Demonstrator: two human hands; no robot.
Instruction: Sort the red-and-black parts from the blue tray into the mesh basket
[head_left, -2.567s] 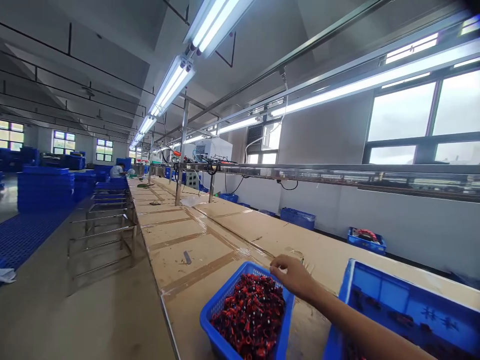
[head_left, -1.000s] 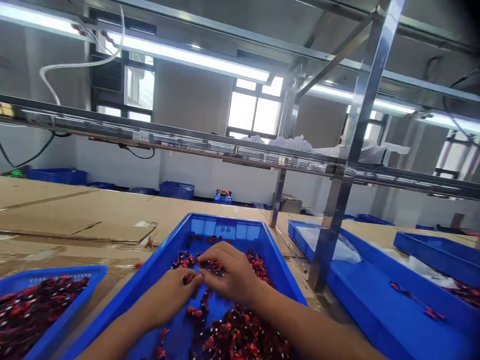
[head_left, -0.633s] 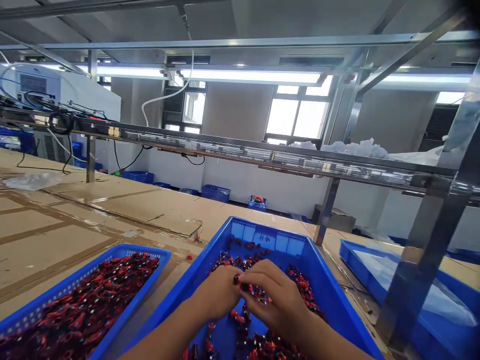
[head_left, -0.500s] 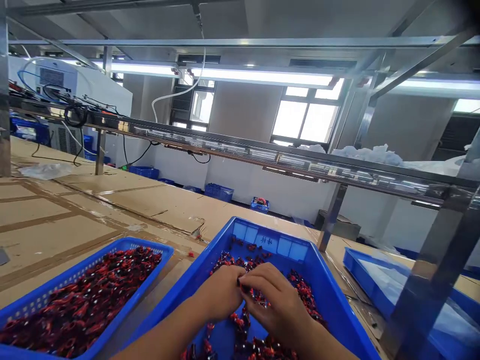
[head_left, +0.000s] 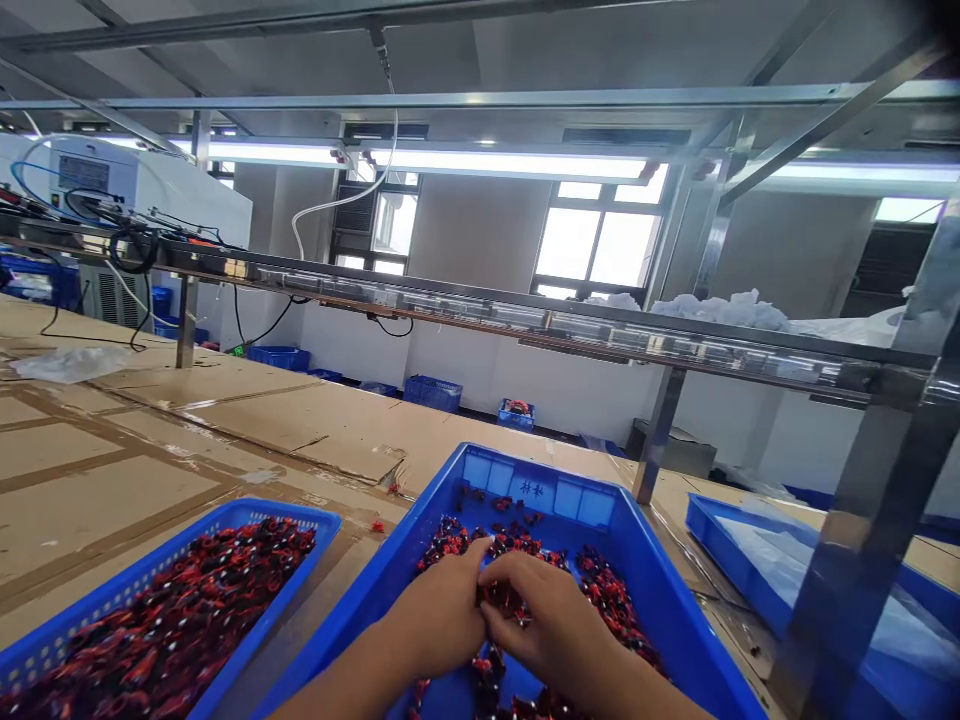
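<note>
My left hand (head_left: 442, 612) and my right hand (head_left: 553, 612) meet above a deep blue bin (head_left: 671, 590). The fingers of both are curled and pressed together at the tips; whatever they grip is hidden among them. Loose in the bin lie many small, shiny red and black parts (head_left: 606, 592), some of them right below my fingers. To the left stands a shallower blue basket (head_left: 311, 560) with perforated sides, heaped with similar red and black pieces (head_left: 187, 625).
Brown cardboard (head_left: 112, 490) joined with tape covers the table. One stray red piece (head_left: 377, 526) lies between basket and bin. At right, a metal post (head_left: 847, 530) stands before a blue tray (head_left: 709, 520) with clear plastic. A metal shelf (head_left: 480, 315) spans overhead.
My hands stay together over the bin while their fingers shift. A small dark piece that showed at my fingertips is no longer distinct. The view has tilted slightly.
</note>
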